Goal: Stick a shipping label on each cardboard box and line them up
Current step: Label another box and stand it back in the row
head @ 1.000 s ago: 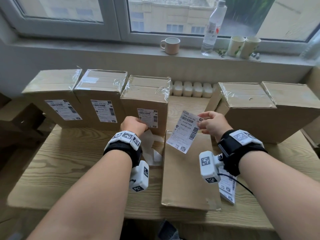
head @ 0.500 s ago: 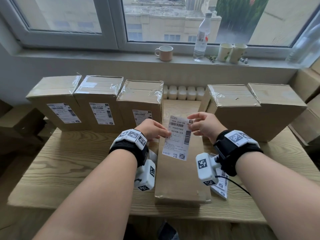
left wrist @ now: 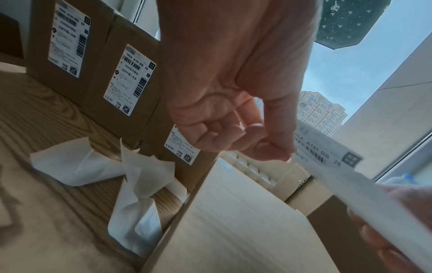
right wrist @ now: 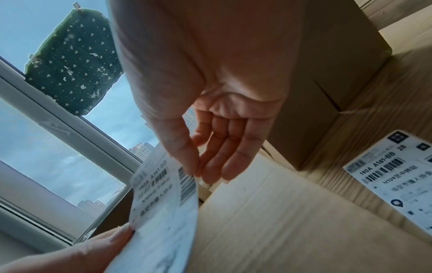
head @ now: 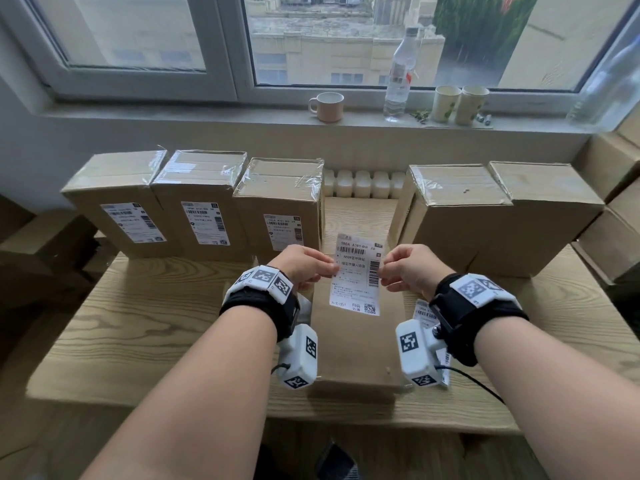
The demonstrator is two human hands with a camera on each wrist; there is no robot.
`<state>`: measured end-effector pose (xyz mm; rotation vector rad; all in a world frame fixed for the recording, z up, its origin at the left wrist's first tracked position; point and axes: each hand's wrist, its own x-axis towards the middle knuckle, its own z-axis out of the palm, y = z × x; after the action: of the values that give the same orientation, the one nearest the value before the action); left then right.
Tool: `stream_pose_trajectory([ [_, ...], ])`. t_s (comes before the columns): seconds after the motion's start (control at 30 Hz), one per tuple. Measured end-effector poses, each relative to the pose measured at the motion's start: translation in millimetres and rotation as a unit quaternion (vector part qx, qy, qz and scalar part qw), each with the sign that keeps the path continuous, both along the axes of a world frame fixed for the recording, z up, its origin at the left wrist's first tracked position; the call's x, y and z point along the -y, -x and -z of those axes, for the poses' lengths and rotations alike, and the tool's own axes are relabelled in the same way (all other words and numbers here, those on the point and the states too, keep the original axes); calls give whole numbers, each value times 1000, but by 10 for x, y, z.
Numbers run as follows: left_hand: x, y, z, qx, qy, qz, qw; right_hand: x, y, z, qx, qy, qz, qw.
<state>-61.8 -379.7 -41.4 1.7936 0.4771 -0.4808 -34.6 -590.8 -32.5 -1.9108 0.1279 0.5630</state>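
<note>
A white shipping label [head: 356, 273] hangs between my two hands above a cardboard box [head: 356, 344] lying flat in front of me. My left hand [head: 304, 266] pinches the label's left edge and my right hand [head: 403, 268] pinches its right edge. In the left wrist view the thumb and forefinger [left wrist: 273, 151] meet on the label [left wrist: 327, 157]. The right wrist view shows the thumb [right wrist: 184, 157] on the label [right wrist: 163, 192]. Three labelled boxes [head: 204, 206] stand side by side at the back left. Two unlabelled boxes [head: 491, 216] stand at the back right.
Crumpled white backing papers [left wrist: 131, 175] lie by the left hand, and more labels [right wrist: 392, 181] lie on the wooden table [head: 138, 323] under my right wrist. A mug [head: 327, 106], a bottle [head: 400, 74] and paper cups [head: 460, 105] stand on the windowsill.
My left hand has come over from the backing papers and taken the label's left edge. The label, held tilted by the right hand alone, now hangs straight between both hands over the flat box.
</note>
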Motion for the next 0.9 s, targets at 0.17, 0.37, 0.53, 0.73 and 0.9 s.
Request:
stream_pose_trajectory([
  [0.17, 69, 44, 70, 14, -51, 13, 999, 24, 60, 72, -7, 5, 12, 1000],
  [0.37, 175, 77, 153, 26, -86, 28, 996, 28, 134, 200, 48, 40, 16, 998],
  [0.53, 230, 130, 241, 57, -123, 40, 990, -19, 217, 304, 79, 99, 10, 992],
  [0.73, 232, 153, 346, 66, -141, 34, 987, -22, 245, 360, 55, 96, -9, 994],
  [0.9, 254, 166, 375, 68, -164, 34, 983, -12, 273, 403, 73, 114, -17, 991],
])
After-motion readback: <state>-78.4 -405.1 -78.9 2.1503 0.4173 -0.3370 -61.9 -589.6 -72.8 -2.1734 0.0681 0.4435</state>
